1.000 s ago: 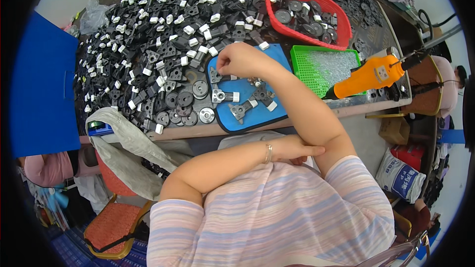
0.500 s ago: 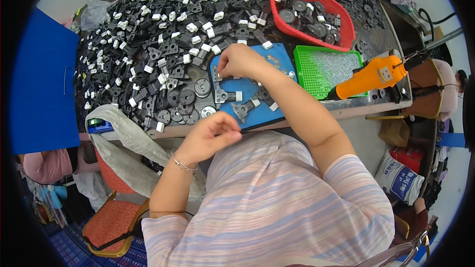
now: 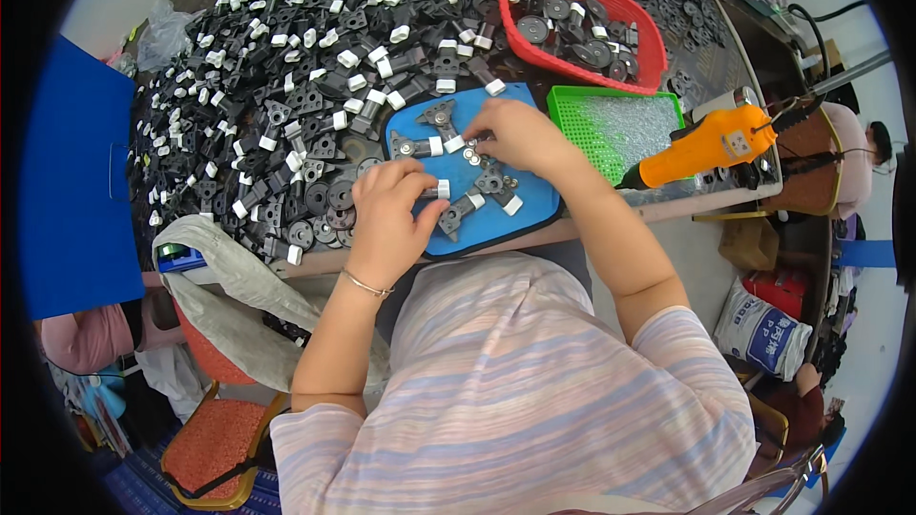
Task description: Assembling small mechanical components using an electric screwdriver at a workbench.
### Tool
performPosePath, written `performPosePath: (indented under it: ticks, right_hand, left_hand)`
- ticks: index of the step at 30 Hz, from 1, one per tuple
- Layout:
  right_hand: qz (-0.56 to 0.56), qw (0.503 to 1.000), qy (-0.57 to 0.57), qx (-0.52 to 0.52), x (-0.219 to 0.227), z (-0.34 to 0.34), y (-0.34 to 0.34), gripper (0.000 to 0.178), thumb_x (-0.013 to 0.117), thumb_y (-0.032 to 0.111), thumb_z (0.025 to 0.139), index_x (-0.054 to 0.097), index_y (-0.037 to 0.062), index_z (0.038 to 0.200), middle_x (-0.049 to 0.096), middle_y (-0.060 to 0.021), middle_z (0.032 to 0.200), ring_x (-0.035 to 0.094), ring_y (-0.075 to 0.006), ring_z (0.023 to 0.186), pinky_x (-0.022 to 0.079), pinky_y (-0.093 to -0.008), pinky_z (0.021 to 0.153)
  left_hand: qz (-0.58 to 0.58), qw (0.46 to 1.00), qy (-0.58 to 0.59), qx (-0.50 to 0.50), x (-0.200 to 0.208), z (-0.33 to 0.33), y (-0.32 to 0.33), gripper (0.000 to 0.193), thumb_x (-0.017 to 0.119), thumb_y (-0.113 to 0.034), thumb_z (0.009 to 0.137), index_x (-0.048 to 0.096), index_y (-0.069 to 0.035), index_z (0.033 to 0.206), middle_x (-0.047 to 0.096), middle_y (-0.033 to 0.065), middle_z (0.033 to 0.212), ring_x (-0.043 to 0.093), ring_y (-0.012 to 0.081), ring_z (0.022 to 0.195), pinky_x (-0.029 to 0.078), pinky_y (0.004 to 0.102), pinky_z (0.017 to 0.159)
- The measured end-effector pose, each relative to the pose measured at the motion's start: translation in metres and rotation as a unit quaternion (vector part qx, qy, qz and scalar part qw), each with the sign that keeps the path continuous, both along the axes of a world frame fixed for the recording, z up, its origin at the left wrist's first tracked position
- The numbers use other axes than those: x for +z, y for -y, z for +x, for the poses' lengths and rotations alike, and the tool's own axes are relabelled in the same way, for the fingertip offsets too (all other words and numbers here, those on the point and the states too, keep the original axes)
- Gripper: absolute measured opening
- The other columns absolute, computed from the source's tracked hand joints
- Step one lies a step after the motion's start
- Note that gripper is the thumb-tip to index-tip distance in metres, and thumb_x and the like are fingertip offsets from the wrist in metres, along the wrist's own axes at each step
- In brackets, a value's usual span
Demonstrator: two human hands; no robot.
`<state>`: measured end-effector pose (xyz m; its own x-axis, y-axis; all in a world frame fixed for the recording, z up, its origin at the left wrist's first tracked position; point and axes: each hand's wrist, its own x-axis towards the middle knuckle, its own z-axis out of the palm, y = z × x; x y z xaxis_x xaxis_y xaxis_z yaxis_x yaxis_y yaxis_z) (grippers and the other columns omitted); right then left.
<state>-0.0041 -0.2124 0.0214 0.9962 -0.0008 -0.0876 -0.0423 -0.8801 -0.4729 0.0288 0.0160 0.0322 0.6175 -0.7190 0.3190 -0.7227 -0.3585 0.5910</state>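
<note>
My left hand (image 3: 391,219) curls over the left part of a blue mat (image 3: 534,210). Its thumb and forefinger close around a black plastic piece with a white tip (image 3: 439,190), mostly hidden by the hand. My right hand (image 3: 520,136) is above the mat's middle, fingertips drawn together beside small round metal pieces (image 3: 471,154). Whether one is between those fingertips is hidden. Around the hands lie several similar black pieces: one at the far edge (image 3: 438,114), one at the left (image 3: 414,146), one near the front (image 3: 458,216) and one at the right (image 3: 496,183).
A large heap of black and white-tipped pieces (image 3: 286,76) covers the table's left and back. A red basket (image 3: 656,48) holds round black discs. Beside the mat stands a green tray (image 3: 577,138) of small shiny parts, with an orange power screwdriver (image 3: 711,145) hanging over its edge.
My left hand has moved up from the mat's front edge onto a black piece. My right hand has left the piece at the mat's far left and moved right, to the metal pieces.
</note>
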Motion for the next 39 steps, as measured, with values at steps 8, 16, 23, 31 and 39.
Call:
performPosePath:
  ticks: [8,16,23,31,39]
  right_hand:
    - [-0.042,0.999,0.025,-0.003,0.002,-0.006,-0.007,0.015,0.068,0.015,0.073,0.070,0.0099,0.087,0.062,-0.0066,0.091,0.061,-0.0259,0.088,0.049,-0.0371,0.077]
    - [0.071,0.996,0.010,-0.056,0.009,-0.010,-0.006,0.012,0.067,0.016,0.076,0.070,0.0086,0.084,0.062,-0.0082,0.088,0.061,-0.0260,0.088,0.048,-0.0365,0.074]
    - [0.198,0.977,-0.020,0.075,0.013,0.000,-0.053,0.013,0.067,0.014,0.077,0.070,0.0075,0.088,0.060,-0.0088,0.090,0.058,-0.0239,0.088,0.046,-0.0324,0.076]
    - [0.189,0.981,0.017,0.050,-0.001,0.012,-0.070,0.015,0.073,0.012,0.070,0.072,0.0091,0.085,0.058,-0.0072,0.082,0.058,-0.0220,0.077,0.047,-0.0319,0.069]
    - [0.145,0.988,0.053,0.015,-0.003,0.011,-0.074,0.018,0.074,0.016,0.071,0.068,0.0102,0.086,0.058,-0.0066,0.085,0.058,-0.0224,0.073,0.048,-0.0328,0.067]
  left_hand:
    - [-0.003,0.998,0.003,0.057,-0.009,0.002,-0.019,0.024,0.074,-0.016,0.068,0.064,-0.008,0.088,0.059,0.0066,0.104,0.052,0.0272,0.100,0.036,0.0401,0.087]
    - [-0.033,0.995,-0.005,0.092,-0.020,0.001,-0.037,0.020,0.073,-0.014,0.069,0.063,-0.008,0.086,0.059,0.0066,0.102,0.052,0.0268,0.101,0.035,0.0388,0.087]
    - [-0.031,0.994,0.010,0.108,-0.027,0.002,-0.037,0.025,0.073,-0.017,0.068,0.064,-0.009,0.088,0.058,0.0069,0.107,0.050,0.0275,0.105,0.032,0.0393,0.091]
    - [-0.019,0.993,0.022,0.119,-0.038,0.003,-0.034,0.033,0.074,-0.024,0.067,0.067,-0.011,0.097,0.055,0.0064,0.115,0.044,0.0288,0.114,0.028,0.0418,0.095]
    - [-0.026,0.992,0.026,0.117,-0.044,0.003,-0.033,0.031,0.074,-0.022,0.067,0.067,-0.011,0.095,0.056,0.0057,0.115,0.044,0.0277,0.116,0.027,0.0421,0.096]
